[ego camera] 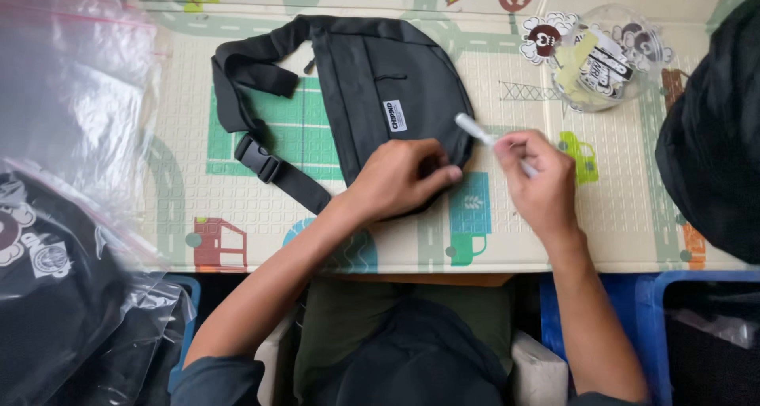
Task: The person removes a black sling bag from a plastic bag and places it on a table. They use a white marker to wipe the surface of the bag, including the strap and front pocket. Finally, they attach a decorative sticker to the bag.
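1. A black sling bag [380, 97] lies flat on a play mat [602, 208] printed with roads and vehicles. Its long axis runs roughly from 11 o'clock to 5 o'clock, the rounded body bulging toward 3 o'clock.
2. The bag's strap [245, 97] loops off at 9 o'clock and comes back down through a black buckle [257, 159] toward 5 o'clock.
3. The left hand [400, 176] rests palm down on the bag's lower end, fingers curled and pressing the fabric, closed around nothing.
4. The right hand [542, 180] is clamped on a thin white pen-like tool [483, 137], pinched between thumb and fingers.
5. The tool's long axis runs from 10 o'clock to 4 o'clock; its free tip points at 10 o'clock and sits at the bag's right edge, just beside the left fingertips.
6. The bag lies at 9 o'clock from the right hand's grip.
7. A clear round tub of stickers [602, 58] stands at 1 o'clock from the right hand, well apart.
8. Clear plastic bags [71, 97] pile up at the mat's 9 o'clock side.
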